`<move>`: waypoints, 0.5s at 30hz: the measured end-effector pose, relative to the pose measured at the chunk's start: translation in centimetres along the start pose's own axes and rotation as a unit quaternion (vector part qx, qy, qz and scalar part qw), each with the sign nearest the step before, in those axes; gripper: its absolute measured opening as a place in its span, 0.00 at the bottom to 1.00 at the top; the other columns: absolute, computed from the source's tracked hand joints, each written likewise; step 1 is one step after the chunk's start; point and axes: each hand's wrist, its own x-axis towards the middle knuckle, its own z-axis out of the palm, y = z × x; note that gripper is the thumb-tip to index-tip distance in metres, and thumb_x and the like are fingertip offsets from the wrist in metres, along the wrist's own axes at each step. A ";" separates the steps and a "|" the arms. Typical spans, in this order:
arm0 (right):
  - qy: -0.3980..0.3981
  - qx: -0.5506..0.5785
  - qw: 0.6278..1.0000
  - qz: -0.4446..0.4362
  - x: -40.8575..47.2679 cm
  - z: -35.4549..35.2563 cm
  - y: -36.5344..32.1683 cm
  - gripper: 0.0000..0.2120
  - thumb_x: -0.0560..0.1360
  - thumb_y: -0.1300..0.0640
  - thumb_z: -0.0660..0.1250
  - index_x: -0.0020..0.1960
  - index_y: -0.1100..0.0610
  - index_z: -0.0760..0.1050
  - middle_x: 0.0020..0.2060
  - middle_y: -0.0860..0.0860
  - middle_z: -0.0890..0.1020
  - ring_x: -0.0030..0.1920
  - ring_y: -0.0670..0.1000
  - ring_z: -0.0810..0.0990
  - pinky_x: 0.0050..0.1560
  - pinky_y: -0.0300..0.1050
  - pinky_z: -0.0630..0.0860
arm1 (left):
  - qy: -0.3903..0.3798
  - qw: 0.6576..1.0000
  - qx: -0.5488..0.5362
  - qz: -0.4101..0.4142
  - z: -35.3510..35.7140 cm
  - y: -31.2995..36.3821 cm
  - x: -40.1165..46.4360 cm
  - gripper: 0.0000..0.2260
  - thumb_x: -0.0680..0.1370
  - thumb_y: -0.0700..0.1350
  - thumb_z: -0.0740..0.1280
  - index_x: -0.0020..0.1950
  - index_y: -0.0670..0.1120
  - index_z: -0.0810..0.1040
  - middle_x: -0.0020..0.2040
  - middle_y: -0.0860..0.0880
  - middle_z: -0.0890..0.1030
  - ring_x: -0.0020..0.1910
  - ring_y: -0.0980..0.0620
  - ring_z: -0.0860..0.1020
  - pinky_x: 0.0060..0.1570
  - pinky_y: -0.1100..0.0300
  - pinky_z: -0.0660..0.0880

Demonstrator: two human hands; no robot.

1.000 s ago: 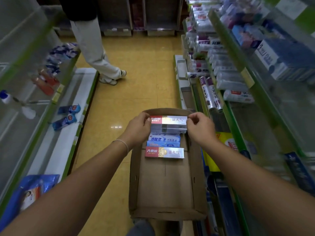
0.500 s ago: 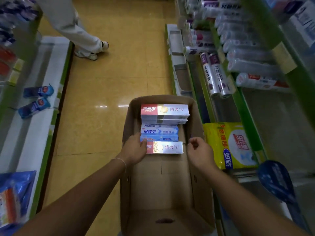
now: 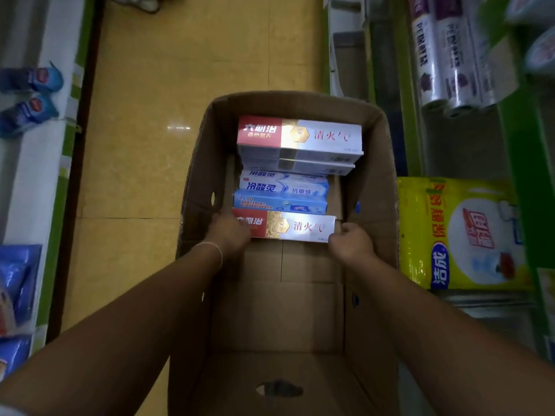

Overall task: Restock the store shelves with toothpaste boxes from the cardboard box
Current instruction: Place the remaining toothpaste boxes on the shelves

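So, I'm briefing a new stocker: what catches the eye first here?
The open cardboard box on the aisle floor, with toothpaste boxes stacked at its far end. Both hands grip the nearest red-and-silver toothpaste box, left hand and right hand at its ends. A yellow pack sits on the right shelf.

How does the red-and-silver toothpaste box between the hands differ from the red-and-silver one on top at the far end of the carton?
The near toothpaste box lies low in the cardboard box, gripped at its ends by the left hand and right hand. The far toothpaste box tops a stack, untouched. Both share the same print and lie crosswise.
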 end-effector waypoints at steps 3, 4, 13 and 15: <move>-0.019 0.009 1.000 -0.006 1.2 1.1 0.3 0.19 0.75 0.64 0.63 0.66 0.59 0.75 0.60 0.56 0.81 0.59 0.58 0.79 0.54 0.42 0.73 | -0.025 0.999 -0.041 -0.014 0.7 -0.5 1.1 0.16 0.80 0.45 0.63 0.67 0.42 0.71 0.62 0.42 0.76 0.58 0.44 0.77 0.59 0.49 0.75; -0.025 0.014 1.000 -0.004 1.5 1.4 0.3 0.19 0.75 0.64 0.64 0.66 0.59 0.75 0.60 0.56 0.81 0.59 0.58 0.79 0.55 0.43 0.74 | -0.035 0.997 -0.064 -0.017 0.9 -0.6 1.2 0.15 0.80 0.44 0.64 0.66 0.43 0.73 0.60 0.43 0.78 0.56 0.45 0.78 0.58 0.49 0.76; -0.029 0.071 0.995 0.061 1.8 3.3 1.6 0.22 0.69 0.56 0.75 0.61 0.60 0.76 0.56 0.56 0.82 0.55 0.57 0.81 0.59 0.51 0.78 | -0.018 0.983 -0.168 -0.067 1.8 -0.6 -0.1 0.11 0.79 0.39 0.63 0.61 0.44 0.74 0.54 0.47 0.78 0.53 0.48 0.77 0.52 0.54 0.76; -0.022 0.058 0.995 0.079 0.9 3.5 2.5 0.26 0.69 0.50 0.75 0.64 0.58 0.74 0.59 0.57 0.80 0.57 0.57 0.80 0.59 0.52 0.78 | 0.010 0.980 -0.173 -0.096 1.8 -0.9 -1.2 0.14 0.80 0.40 0.63 0.66 0.41 0.70 0.56 0.44 0.76 0.57 0.44 0.77 0.59 0.50 0.75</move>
